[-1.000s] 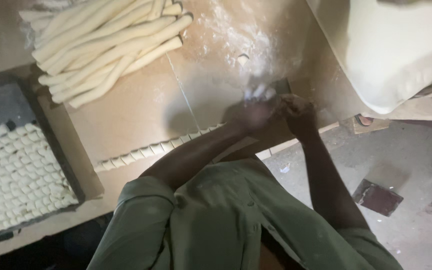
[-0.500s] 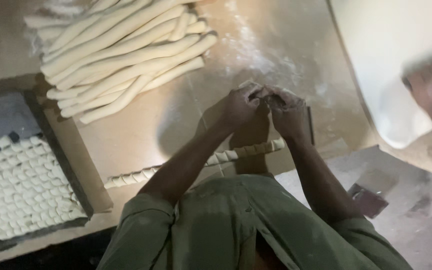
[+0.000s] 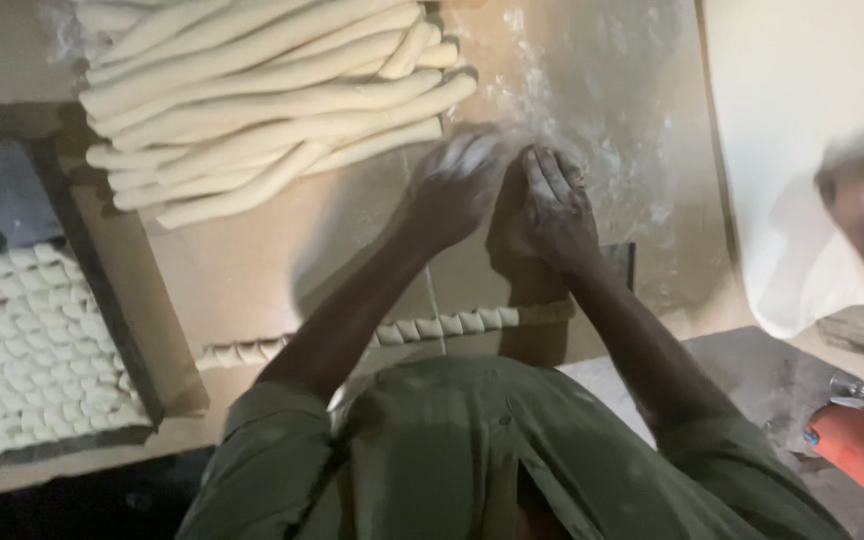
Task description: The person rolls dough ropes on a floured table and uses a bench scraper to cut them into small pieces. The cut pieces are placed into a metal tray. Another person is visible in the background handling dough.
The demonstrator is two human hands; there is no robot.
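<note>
Our hands have moved up the floured table (image 3: pixel 252 270), left hand (image 3: pixel 457 190) and right hand (image 3: pixel 552 205) pressed together, grip unclear. Beside them wait uncut dough ropes (image 3: pixel 262 100); one cut rope (image 3: pixel 422 328) and a full tray (image 3: pixel 22 350) sit finished.

Both hands are down on the floured surface (image 3: pixel 252 270), side by side and touching: the left hand (image 3: pixel 457 185), blurred and white with flour, and the right hand (image 3: pixel 552 205) with its fingers (image 3: pixel 550 172) stretched forward. Just beyond the left hand lies a pile of long dough ropes (image 3: pixel 262 100). Nearer the person, under the forearms, a row of small cut dough pieces (image 3: pixel 432 327) runs across. Off to the left sits a dark tray of little dough pieces (image 3: pixel 22 350), packed in rows. A red cylinder (image 3: pixel 857 450) lies at the lower right.
</note>
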